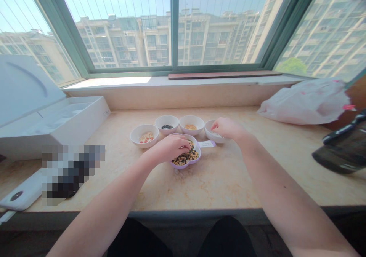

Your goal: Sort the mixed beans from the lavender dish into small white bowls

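Observation:
My left hand reaches over a purple-rimmed, lobed bowl of mixed beans, dark, yellow and tan. Its fingers are curled together at the beans; what they pinch is too small to make out. My right hand is at a white bowl on the right, fingertips closed together over its inside. Whatever they hold is hidden. Beside these stand three more white bowls: one with reddish and pale pieces, one with black beans, one with tan beans.
A label-like handle sticks out right of the purple-rimmed bowl. On the left lie an open white box and a white device beside a pixelated dark object. A plastic bag and a dark transparent container are at right.

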Demonstrator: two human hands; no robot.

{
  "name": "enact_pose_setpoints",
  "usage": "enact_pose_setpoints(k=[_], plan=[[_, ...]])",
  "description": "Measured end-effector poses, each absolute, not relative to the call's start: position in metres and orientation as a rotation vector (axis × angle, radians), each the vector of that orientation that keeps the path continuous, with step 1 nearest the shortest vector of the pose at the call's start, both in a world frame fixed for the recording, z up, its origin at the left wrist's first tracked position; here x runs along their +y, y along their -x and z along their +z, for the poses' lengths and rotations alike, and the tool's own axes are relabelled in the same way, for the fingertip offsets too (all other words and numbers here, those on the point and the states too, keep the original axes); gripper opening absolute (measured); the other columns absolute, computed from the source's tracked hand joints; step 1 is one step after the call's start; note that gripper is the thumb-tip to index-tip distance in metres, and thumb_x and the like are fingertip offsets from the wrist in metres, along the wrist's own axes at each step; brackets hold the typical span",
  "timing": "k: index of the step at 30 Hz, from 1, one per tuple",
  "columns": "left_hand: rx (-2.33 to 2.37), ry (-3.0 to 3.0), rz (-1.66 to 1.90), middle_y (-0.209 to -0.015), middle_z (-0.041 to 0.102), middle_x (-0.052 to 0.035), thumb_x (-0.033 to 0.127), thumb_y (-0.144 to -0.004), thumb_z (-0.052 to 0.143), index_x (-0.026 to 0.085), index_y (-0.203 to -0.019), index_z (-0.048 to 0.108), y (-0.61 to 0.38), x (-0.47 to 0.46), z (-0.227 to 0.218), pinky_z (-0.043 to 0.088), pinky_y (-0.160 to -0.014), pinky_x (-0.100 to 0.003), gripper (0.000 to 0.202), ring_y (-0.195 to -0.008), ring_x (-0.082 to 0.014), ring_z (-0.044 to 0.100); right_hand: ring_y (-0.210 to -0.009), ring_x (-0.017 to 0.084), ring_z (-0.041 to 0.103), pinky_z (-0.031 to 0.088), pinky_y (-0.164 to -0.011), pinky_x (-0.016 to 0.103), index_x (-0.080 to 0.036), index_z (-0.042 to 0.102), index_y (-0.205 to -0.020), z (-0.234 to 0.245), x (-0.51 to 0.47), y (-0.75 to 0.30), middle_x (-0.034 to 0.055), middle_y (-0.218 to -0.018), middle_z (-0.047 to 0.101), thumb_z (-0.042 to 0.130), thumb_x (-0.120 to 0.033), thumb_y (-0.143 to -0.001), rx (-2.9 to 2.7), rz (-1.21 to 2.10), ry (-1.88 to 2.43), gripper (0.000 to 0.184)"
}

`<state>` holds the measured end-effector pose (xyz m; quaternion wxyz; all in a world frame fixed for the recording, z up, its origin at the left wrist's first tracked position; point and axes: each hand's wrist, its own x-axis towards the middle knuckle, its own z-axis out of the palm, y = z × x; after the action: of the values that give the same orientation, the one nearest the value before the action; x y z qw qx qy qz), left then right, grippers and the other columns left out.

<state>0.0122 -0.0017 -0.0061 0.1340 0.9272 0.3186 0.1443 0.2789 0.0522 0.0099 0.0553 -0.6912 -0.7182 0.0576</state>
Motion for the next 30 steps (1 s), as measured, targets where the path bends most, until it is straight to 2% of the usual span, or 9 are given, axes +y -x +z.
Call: enact_pose_setpoints(k=[7,11,13,16,19,22,24,30], plan=[[1.212,-2.663,0.442,-0.103,0.073,-0.0058,0.018,-0.095,0.055,0.021,-0.095,0.077,-0.002,-0.005,0.003,0.051,-0.083,-0.030,0.022,-0.095,-0.0209,0.068,-0.089,0.027,0.073,0.049,-0.073,0.032,-0.021,0.082,-0.098,0.020,0.040,-0.264,0.0130,-0.100,0.079,0.061,-0.025,-0.087,-2.072,0.086,2.059,0.024],[1.111,-2.729,0.385,-0.119,0.072,-0.0068,0.021,-0.097,0.054,0.021,-0.110,0.074,-0.008,-0.003,-0.004,0.052,-0.096,-0.034,0.023,-0.109,-0.0231,0.067,-0.089,0.022,0.071,0.048,-0.074,0.028,-0.022,0.080,-0.103,0.029,0.027,-0.246,0.0066,-0.097,0.080,0.058,-0.025,-0.090,-2.227,0.068,1.774,0.026],[0.999,-2.779,0.333,-0.125,0.071,-0.0081,0.023,-0.098,0.055,0.020,-0.109,0.073,-0.013,-0.002,-0.009,0.051,-0.102,-0.035,0.021,-0.114,-0.0238,0.066,-0.087,0.020,0.071,0.047,-0.073,0.027,-0.023,0.080,-0.100,0.031,0.019,-0.236,0.0045,-0.096,0.080,0.059,-0.029,-0.091,-2.357,0.165,1.649,0.024],[0.919,-2.817,0.299,-0.120,0.072,-0.0076,0.028,-0.100,0.055,0.020,-0.103,0.073,-0.017,0.000,-0.013,0.050,-0.105,-0.036,0.020,-0.113,-0.0232,0.067,-0.090,0.021,0.072,0.048,-0.074,0.027,-0.024,0.080,-0.098,0.026,0.008,-0.223,0.0035,-0.098,0.080,0.057,-0.026,-0.092,-2.528,0.261,1.560,0.024],[0.906,-2.836,0.310,-0.112,0.075,-0.0057,0.028,-0.102,0.052,0.021,-0.096,0.075,-0.015,0.000,-0.011,0.049,-0.106,-0.036,0.025,-0.111,-0.0225,0.067,-0.103,0.024,0.071,0.049,-0.080,0.029,-0.026,0.079,-0.110,0.018,0.003,-0.214,0.0047,-0.112,0.079,0.052,-0.022,-0.093,-2.608,0.235,1.545,0.032],[0.943,-2.836,0.262,-0.103,0.076,-0.0056,0.026,-0.101,0.050,0.020,-0.085,0.075,-0.011,-0.002,-0.005,0.050,-0.103,-0.036,0.030,-0.105,-0.0222,0.069,-0.114,0.026,0.068,0.050,-0.087,0.032,-0.026,0.077,-0.118,0.012,0.003,-0.209,0.0058,-0.124,0.076,0.050,-0.018,-0.090,-2.623,0.170,1.602,0.039],[0.992,-2.833,0.214,-0.099,0.077,-0.0053,0.023,-0.100,0.051,0.019,-0.082,0.075,-0.009,-0.004,-0.001,0.052,-0.097,-0.035,0.030,-0.098,-0.0218,0.070,-0.115,0.026,0.068,0.050,-0.087,0.032,-0.027,0.078,-0.116,0.011,0.005,-0.207,0.0051,-0.126,0.075,0.052,-0.017,-0.088,-2.640,0.155,1.629,0.040],[1.192,-2.815,0.070,-0.084,0.075,-0.0052,0.019,-0.095,0.053,0.018,-0.074,0.073,-0.010,-0.009,0.006,0.052,-0.073,-0.029,0.029,-0.080,-0.0203,0.070,-0.106,0.027,0.071,0.049,-0.076,0.030,-0.029,0.079,-0.111,0.016,0.010,-0.197,0.0058,-0.119,0.077,0.057,-0.016,-0.083,-2.749,0.160,1.724,0.038]])
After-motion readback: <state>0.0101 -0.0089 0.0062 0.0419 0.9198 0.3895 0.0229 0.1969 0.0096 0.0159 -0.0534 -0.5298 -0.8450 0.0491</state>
